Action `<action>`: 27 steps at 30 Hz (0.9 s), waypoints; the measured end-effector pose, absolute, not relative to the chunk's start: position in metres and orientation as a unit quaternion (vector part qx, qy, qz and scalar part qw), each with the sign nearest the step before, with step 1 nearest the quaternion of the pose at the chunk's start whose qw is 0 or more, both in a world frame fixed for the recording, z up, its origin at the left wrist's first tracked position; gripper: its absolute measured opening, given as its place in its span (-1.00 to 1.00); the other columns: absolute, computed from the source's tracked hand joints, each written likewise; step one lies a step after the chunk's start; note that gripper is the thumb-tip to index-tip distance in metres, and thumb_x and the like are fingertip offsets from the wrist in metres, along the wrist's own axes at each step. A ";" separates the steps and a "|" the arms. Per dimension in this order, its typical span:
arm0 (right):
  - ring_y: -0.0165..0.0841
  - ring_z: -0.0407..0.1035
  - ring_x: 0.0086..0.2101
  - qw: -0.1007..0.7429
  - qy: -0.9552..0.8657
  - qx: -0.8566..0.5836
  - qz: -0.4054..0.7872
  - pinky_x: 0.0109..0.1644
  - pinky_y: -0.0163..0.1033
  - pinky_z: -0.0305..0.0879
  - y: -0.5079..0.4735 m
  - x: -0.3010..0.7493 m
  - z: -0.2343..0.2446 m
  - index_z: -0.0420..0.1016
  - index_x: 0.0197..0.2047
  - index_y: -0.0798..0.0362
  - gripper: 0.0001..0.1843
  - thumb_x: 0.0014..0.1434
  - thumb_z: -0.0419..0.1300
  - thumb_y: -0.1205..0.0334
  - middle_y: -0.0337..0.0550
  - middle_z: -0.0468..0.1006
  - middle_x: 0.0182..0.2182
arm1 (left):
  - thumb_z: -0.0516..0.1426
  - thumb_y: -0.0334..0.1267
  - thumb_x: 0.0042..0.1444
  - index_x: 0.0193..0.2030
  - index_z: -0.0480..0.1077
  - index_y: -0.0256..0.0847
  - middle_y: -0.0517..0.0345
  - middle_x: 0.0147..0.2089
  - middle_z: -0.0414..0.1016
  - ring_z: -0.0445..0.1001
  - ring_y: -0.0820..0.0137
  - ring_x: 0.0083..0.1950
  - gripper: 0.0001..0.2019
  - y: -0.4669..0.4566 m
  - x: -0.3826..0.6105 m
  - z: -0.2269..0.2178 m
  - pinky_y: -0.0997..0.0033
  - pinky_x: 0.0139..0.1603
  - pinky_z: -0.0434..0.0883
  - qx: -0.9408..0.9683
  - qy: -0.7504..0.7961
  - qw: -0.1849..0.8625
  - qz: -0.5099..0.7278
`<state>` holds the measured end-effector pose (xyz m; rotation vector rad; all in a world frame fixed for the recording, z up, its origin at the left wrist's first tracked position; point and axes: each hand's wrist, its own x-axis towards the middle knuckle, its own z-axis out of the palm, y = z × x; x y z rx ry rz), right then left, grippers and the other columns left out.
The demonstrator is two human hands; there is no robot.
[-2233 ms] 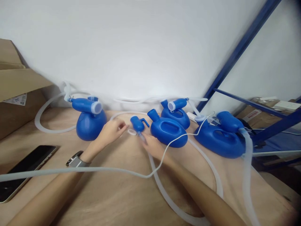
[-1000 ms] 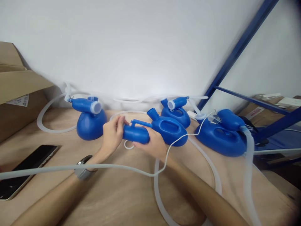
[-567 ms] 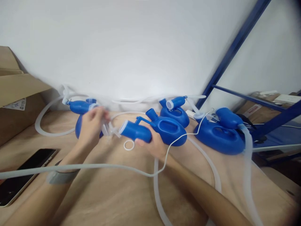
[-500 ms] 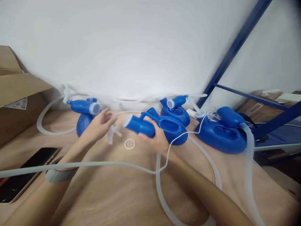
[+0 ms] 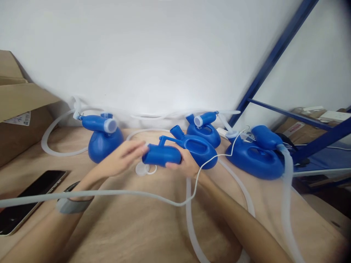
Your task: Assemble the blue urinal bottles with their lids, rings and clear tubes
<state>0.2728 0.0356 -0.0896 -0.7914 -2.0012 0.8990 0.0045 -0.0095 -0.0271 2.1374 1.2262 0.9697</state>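
My right hand [image 5: 184,160] is closed around a blue plastic cylindrical urinal cup [image 5: 161,155], held sideways above the table with its left end toward my other hand. A small arm on its upper side reaches toward a blue urinal bottle [image 5: 204,160] just behind; I cannot tell whether they are joined. My left hand [image 5: 123,157] has its fingers stretched out at the cup's left end, apparently touching its edge and holding nothing. Below the cup, a translucent round cap [image 5: 142,169] appears beside a white ring [image 5: 155,170], partly hidden.
Other blue urinal bottles with tubes stand at the left [image 5: 105,144], behind [image 5: 208,135] and right [image 5: 255,160]. A pale cable [image 5: 123,192] crosses in front of my forearms. A phone [image 5: 30,202] lies left, near a cardboard box [image 5: 24,135]. Blue metal frame [image 5: 274,54] at right.
My left hand has moved right and down to the cup's end. The cup has turned, and its pale rim no longer shows. A blurred translucent piece near my left hand is gone; a round cap now shows below.
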 end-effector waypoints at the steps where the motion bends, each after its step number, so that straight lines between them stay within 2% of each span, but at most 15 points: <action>1: 0.05 0.53 0.17 0.387 -0.791 -0.309 0.359 0.32 0.14 0.40 0.038 0.277 -0.089 0.55 0.21 -0.03 -0.25 0.03 0.49 -0.19 -0.05 0.65 0.15 | -0.01 0.25 0.37 -0.49 0.30 -0.09 0.16 -0.47 0.33 0.28 0.31 -0.42 -0.45 -0.008 0.000 -0.026 0.29 -0.31 0.35 0.777 0.458 0.250 0.354; 4: 0.05 0.53 0.16 0.385 -0.778 -0.360 0.343 0.31 0.15 0.41 0.044 0.286 -0.087 0.49 0.27 0.01 -0.20 0.04 0.49 -0.17 0.01 0.62 0.20 | 0.08 0.25 0.31 -0.48 0.41 -0.09 0.12 -0.47 0.43 0.35 0.27 -0.41 -0.48 -0.001 -0.015 -0.025 0.30 -0.34 0.32 0.778 0.483 0.232 0.329; 6: 0.04 0.52 0.18 0.407 -0.746 -0.417 0.321 0.32 0.17 0.40 0.045 0.286 -0.088 0.40 0.35 -0.02 -0.14 0.07 0.48 -0.15 0.04 0.60 0.22 | 0.18 0.24 0.20 -0.49 0.46 -0.07 0.10 -0.48 0.47 0.36 0.24 -0.42 -0.54 0.003 -0.021 -0.028 0.30 -0.36 0.26 0.777 0.517 0.175 0.314; 10: 0.04 0.40 0.32 0.417 -0.753 -0.400 0.314 0.38 0.16 0.37 0.043 0.277 -0.093 0.23 0.46 -0.07 -0.02 0.08 0.51 -0.07 0.08 0.44 0.38 | 0.23 0.31 0.09 -0.62 0.32 -0.05 0.11 -0.59 0.40 0.29 0.27 -0.50 -0.47 0.004 -0.017 -0.034 0.26 -0.37 0.24 0.719 0.591 0.000 0.365; 12: 0.02 0.26 0.42 0.411 -0.767 -0.357 0.340 0.43 0.14 0.33 0.039 0.273 -0.094 0.12 0.52 -0.09 -0.01 0.14 0.47 -0.01 0.08 0.30 0.48 | 0.26 0.34 0.07 -0.60 0.30 -0.06 0.15 -0.57 0.41 0.35 0.28 -0.48 -0.45 0.000 -0.009 -0.034 0.26 -0.33 0.34 0.689 0.592 -0.008 0.417; 14: -0.03 0.11 0.50 0.402 -0.768 -0.320 0.382 0.47 0.10 0.30 0.034 0.271 -0.092 -0.01 0.57 -0.08 0.02 0.21 0.41 0.05 0.08 0.15 0.55 | 0.28 0.32 0.08 -0.42 0.43 -0.08 0.12 -0.37 0.57 0.53 0.20 -0.29 -0.52 -0.006 0.001 -0.032 0.22 -0.16 0.49 0.678 0.569 0.039 0.464; 15: -0.06 0.05 0.53 0.391 -0.769 -0.299 0.408 0.49 0.08 0.28 0.031 0.270 -0.090 -0.06 0.59 -0.08 0.03 0.23 0.39 0.07 0.08 0.07 0.58 | 0.28 0.30 0.10 -0.25 0.50 -0.09 0.07 -0.19 0.65 0.59 0.13 -0.13 -0.53 -0.009 0.005 -0.031 0.18 -0.04 0.53 0.683 0.553 0.078 0.472; 17: -0.11 0.02 0.54 0.359 -0.764 -0.251 0.473 0.52 0.03 0.24 0.027 0.268 -0.087 -0.12 0.62 -0.10 0.04 0.27 0.37 0.08 0.05 -0.02 0.61 | 0.27 0.26 0.14 0.15 0.47 -0.11 -0.03 0.19 0.60 0.57 0.01 0.18 -0.40 -0.013 0.012 -0.030 0.10 0.13 0.55 0.700 0.521 0.177 0.456; 18: -0.12 0.06 0.53 0.346 -0.756 -0.231 0.505 0.52 0.02 0.24 0.025 0.267 -0.086 -0.12 0.63 -0.11 0.05 0.27 0.38 0.08 0.04 -0.01 0.61 | 0.28 0.26 0.15 0.29 0.41 -0.10 -0.05 0.29 0.55 0.54 -0.02 0.26 -0.32 -0.014 0.014 -0.029 0.09 0.16 0.56 0.705 0.512 0.224 0.436; 19: -0.13 0.14 0.50 0.337 -0.746 -0.218 0.532 0.51 0.02 0.26 0.024 0.266 -0.086 -0.12 0.63 -0.14 0.06 0.27 0.39 0.07 0.04 0.05 0.59 | 0.29 0.26 0.15 0.34 0.37 -0.09 -0.05 0.31 0.54 0.54 -0.04 0.26 -0.28 -0.014 0.015 -0.029 0.10 0.14 0.57 0.703 0.513 0.258 0.420; 21: -0.12 0.34 0.39 0.333 -0.723 -0.222 0.563 0.46 0.08 0.33 0.025 0.264 -0.089 -0.07 0.63 -0.16 0.08 0.23 0.44 0.05 0.05 0.33 0.47 | 0.32 0.29 0.10 0.29 0.40 -0.09 0.00 0.17 0.61 0.61 -0.02 0.13 -0.27 -0.014 0.016 -0.027 0.14 0.04 0.59 0.677 0.537 0.273 0.423; 23: -0.11 0.53 0.23 0.341 -0.702 -0.243 0.576 0.40 0.14 0.40 0.026 0.261 -0.095 0.10 0.58 -0.11 0.02 0.19 0.48 0.04 0.01 0.61 0.22 | 0.34 0.32 0.04 0.20 0.44 -0.11 0.05 0.03 0.64 0.63 0.02 0.01 -0.28 -0.014 0.015 -0.025 0.16 -0.02 0.59 0.654 0.558 0.251 0.445; 25: -0.11 0.62 0.08 0.349 -0.684 -0.256 0.587 0.33 0.16 0.46 0.027 0.258 -0.102 0.29 0.49 -0.06 -0.09 0.16 0.51 0.04 -0.07 0.73 -0.01 | 0.35 0.31 0.02 0.14 0.46 -0.14 0.08 -0.05 0.64 0.63 0.05 -0.04 -0.30 -0.015 0.015 -0.024 0.19 -0.05 0.59 0.640 0.565 0.237 0.464; 27: -0.11 0.65 0.02 0.365 -0.672 -0.257 0.591 0.26 0.14 0.50 0.027 0.255 -0.107 0.35 0.44 -0.04 -0.12 0.12 0.53 0.04 -0.11 0.75 -0.10 | 0.36 0.29 0.00 0.12 0.47 -0.15 0.08 -0.07 0.64 0.63 0.06 -0.06 -0.31 -0.015 0.016 -0.023 0.20 -0.07 0.59 0.634 0.563 0.238 0.473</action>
